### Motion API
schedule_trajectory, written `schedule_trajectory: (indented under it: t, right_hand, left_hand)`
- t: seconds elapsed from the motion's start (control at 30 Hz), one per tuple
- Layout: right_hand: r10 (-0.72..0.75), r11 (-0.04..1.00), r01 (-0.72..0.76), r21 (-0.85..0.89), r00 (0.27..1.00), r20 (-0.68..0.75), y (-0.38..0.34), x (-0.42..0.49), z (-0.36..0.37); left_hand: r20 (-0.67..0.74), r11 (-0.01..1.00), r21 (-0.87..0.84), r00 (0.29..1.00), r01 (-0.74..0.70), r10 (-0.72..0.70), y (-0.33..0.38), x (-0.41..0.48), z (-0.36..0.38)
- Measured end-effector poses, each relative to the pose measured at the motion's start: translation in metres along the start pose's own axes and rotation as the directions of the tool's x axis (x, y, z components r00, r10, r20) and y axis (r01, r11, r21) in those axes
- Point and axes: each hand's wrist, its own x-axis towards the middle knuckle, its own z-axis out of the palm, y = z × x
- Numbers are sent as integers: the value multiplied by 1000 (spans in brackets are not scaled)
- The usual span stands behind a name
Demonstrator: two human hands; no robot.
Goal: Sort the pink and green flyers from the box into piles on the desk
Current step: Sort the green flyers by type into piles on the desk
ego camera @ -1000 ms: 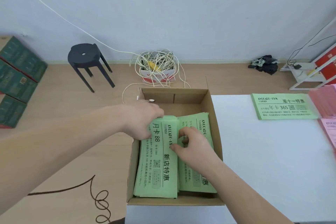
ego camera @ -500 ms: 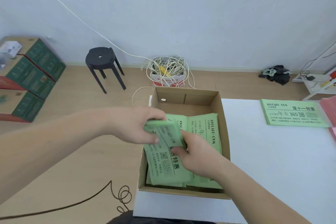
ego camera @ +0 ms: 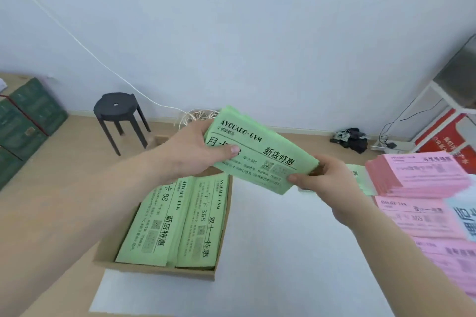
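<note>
I hold a thick stack of green flyers [ego camera: 260,152] in the air above the far end of the cardboard box [ego camera: 154,269]. My left hand [ego camera: 190,152] grips its left end, thumb across the printed face. My right hand [ego camera: 324,177] pinches its lower right corner. Two more stacks of green flyers [ego camera: 177,219] lie side by side inside the box. On the white desk [ego camera: 270,252], a pile of pink flyers [ego camera: 417,172] sits at the right, with more pink flyers [ego camera: 417,216] in front of it. A green pile [ego camera: 360,177] shows partly behind my right hand.
A black stool [ego camera: 117,110] stands on the wooden floor beyond the box, next to a coil of pale cord [ego camera: 198,114]. Green cartons [ego camera: 23,121] are stacked at the left. A white metal rack [ego camera: 443,100] and a red box [ego camera: 445,134] stand at the right.
Both hands have lifted the stack of green flyers out of the box and carried it up and to the right. My view has tilted up and turned right, bringing the pink piles into sight.
</note>
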Motion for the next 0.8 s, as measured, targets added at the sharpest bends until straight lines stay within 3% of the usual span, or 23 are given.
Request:
schedule_trajectory:
  t: [0.13,0.37,0.47,0.63,0.8]
  right_hand:
    - [-20,998,5,-67,973,-231,64,-4,-62]
    - [-64,978,10,-207,966,-252,130,-14,-108]
    - [38,994,-61,-88,971,-236,158,-15,-99]
    - [215,952,-142,270,941,-262,177,-24,-79]
    - [291,930,-197,311,910,-295,178,-22,-61]
  left_hand:
    - [61,999,46,998,14,-17,-13,12,107]
    - [-143,969,-148,966,195,-217,-71,15,224]
    - [-158,957,-144,949,251,-272,-91,13,243]
    - [-196,956,-174,943,238,-270,-102,13,238]
    - [-242,929,-277,918,245,-314,-107,13,263]
